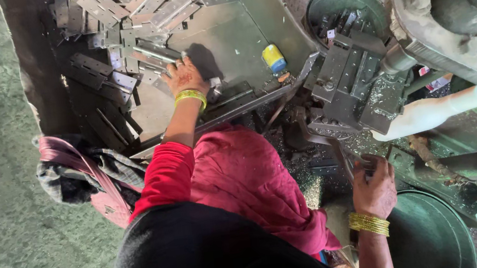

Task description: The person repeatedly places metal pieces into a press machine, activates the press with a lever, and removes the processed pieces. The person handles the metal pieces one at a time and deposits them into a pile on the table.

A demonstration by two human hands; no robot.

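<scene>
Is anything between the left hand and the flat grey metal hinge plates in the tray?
Nothing visible: the left hand already rests on the flat grey metal hinge plates piled in the metal tray.

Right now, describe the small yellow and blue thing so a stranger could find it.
Start at the big metal tray heaped with grey hinges. On its bare floor, right of the left hand, lies a small cylinder. It alone is yellow and blue, not grey metal.

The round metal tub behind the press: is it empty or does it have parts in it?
It has parts in it. The round metal tub shows several dark metal pieces lying against its inner wall; how deep they go cannot be told.
</scene>
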